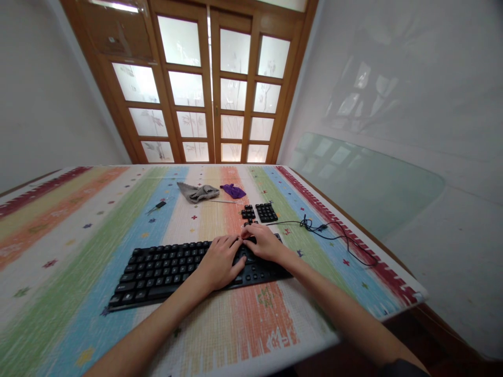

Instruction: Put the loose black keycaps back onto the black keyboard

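A black keyboard [163, 272] lies slightly slanted on the table, its left and middle keys in place and several keys gone from its right part. My left hand [222, 262] rests over the right-middle of the keyboard, fingers stretched forward and thumb apart. My right hand [262, 242] is at the keyboard's upper right, thumb and fingers pinched close to my left fingertips. Anything between those right fingers is too small to make out. Just beyond the hands sit loose black keycaps, a larger block of keycaps [266, 212] and a smaller group of keycaps [248, 212].
Farther back lie a grey cloth [198, 192] and a purple cloth [233, 190], with a thin rod [222, 201] before them. A small black tool with metal prongs [157, 207] is at left. The keyboard's cable [334, 235] coils right on the striped tablecloth [106, 225].
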The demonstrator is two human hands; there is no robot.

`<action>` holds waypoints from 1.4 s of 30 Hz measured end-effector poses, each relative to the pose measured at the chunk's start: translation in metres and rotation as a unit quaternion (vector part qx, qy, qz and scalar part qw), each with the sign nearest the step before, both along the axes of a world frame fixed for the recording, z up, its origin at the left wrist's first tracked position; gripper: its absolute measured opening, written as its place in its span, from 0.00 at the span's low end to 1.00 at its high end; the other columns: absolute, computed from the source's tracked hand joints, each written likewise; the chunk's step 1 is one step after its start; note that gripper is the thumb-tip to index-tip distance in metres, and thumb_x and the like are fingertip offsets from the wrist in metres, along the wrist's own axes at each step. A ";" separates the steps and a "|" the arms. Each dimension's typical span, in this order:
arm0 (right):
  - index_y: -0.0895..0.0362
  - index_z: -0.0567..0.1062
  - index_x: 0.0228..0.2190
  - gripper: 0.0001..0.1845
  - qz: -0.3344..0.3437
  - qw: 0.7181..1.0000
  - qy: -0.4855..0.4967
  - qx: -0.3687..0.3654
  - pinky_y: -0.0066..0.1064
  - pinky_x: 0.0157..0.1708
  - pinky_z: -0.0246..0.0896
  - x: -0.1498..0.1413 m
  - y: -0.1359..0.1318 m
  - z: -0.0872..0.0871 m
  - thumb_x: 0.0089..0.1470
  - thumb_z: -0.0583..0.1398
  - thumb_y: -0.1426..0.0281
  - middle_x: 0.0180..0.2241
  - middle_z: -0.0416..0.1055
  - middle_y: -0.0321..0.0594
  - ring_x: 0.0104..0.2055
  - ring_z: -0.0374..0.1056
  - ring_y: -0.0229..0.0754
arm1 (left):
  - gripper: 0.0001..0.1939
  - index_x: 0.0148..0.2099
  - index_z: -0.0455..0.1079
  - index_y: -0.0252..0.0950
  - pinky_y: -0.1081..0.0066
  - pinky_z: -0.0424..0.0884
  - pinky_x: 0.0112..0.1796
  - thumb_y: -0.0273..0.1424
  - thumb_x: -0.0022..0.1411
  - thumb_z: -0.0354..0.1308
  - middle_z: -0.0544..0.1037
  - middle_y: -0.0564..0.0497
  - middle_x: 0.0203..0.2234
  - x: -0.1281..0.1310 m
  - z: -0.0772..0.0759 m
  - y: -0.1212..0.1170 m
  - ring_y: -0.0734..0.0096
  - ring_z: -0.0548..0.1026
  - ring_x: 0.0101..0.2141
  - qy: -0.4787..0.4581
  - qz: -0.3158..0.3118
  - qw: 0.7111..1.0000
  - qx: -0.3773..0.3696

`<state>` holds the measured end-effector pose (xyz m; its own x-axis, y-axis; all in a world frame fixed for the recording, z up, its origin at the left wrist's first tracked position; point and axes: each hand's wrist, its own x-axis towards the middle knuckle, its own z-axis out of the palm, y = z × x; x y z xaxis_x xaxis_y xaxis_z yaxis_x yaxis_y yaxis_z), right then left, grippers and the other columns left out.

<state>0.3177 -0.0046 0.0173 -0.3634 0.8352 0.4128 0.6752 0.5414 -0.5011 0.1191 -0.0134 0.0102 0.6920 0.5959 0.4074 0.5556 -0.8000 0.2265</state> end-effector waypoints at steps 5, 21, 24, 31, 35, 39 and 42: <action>0.57 0.77 0.31 0.07 0.010 1.000 -0.005 -0.012 0.31 0.39 0.66 0.003 0.008 0.009 0.49 0.63 0.80 0.31 0.77 0.39 0.35 0.73 0.41 | 0.21 0.59 0.68 0.33 0.49 0.66 0.55 0.36 0.67 0.54 0.74 0.38 0.55 -0.001 0.002 -0.002 0.49 0.72 0.54 0.005 0.007 1.000 -0.007; 0.57 0.83 0.34 0.08 -0.148 0.980 -0.126 -0.031 0.37 0.53 0.61 0.046 0.107 0.026 0.55 0.62 0.75 0.39 0.81 0.44 0.44 0.73 0.47 | 0.22 0.60 0.67 0.34 0.51 0.65 0.56 0.36 0.67 0.55 0.73 0.39 0.56 0.000 0.001 -0.003 0.50 0.71 0.55 0.011 0.016 1.000 -0.018; 0.57 0.83 0.35 0.08 -0.147 0.979 -0.132 -0.044 0.35 0.52 0.62 0.043 0.113 0.023 0.56 0.62 0.74 0.40 0.81 0.43 0.44 0.74 0.46 | 0.22 0.61 0.66 0.36 0.51 0.65 0.56 0.36 0.67 0.55 0.73 0.40 0.56 0.001 0.001 -0.004 0.51 0.71 0.55 0.005 0.015 1.000 -0.018; 0.56 0.84 0.35 0.09 -0.155 0.975 -0.148 -0.061 0.33 0.50 0.63 0.037 0.125 0.016 0.54 0.62 0.75 0.38 0.82 0.42 0.43 0.74 0.45 | 0.23 0.61 0.61 0.34 0.52 0.66 0.55 0.36 0.67 0.54 0.75 0.39 0.52 0.000 0.002 -0.005 0.52 0.72 0.53 -0.019 0.020 0.999 -0.041; 0.56 0.85 0.34 0.10 -0.161 0.972 -0.157 -0.067 0.32 0.48 0.64 0.037 0.130 0.012 0.52 0.63 0.77 0.36 0.82 0.42 0.41 0.74 0.45 | 0.22 0.61 0.61 0.36 0.52 0.65 0.55 0.35 0.66 0.54 0.75 0.40 0.53 0.000 0.004 -0.005 0.52 0.72 0.53 -0.026 0.013 0.999 -0.044; 0.57 0.84 0.34 0.11 -0.165 0.971 -0.161 -0.069 0.32 0.48 0.64 0.037 0.132 0.012 0.51 0.62 0.78 0.36 0.82 0.42 0.41 0.74 0.45 | 0.22 0.60 0.62 0.35 0.51 0.65 0.55 0.35 0.66 0.55 0.74 0.39 0.53 0.000 0.006 -0.005 0.52 0.72 0.53 -0.021 0.014 0.998 -0.053; 0.58 0.84 0.34 0.11 -0.168 0.971 -0.158 -0.070 0.31 0.47 0.64 0.035 0.134 0.012 0.51 0.62 0.78 0.37 0.82 0.43 0.41 0.74 0.44 | 0.22 0.60 0.63 0.35 0.51 0.65 0.55 0.35 0.66 0.55 0.74 0.39 0.54 0.000 0.006 -0.005 0.51 0.72 0.54 -0.020 0.016 0.998 -0.053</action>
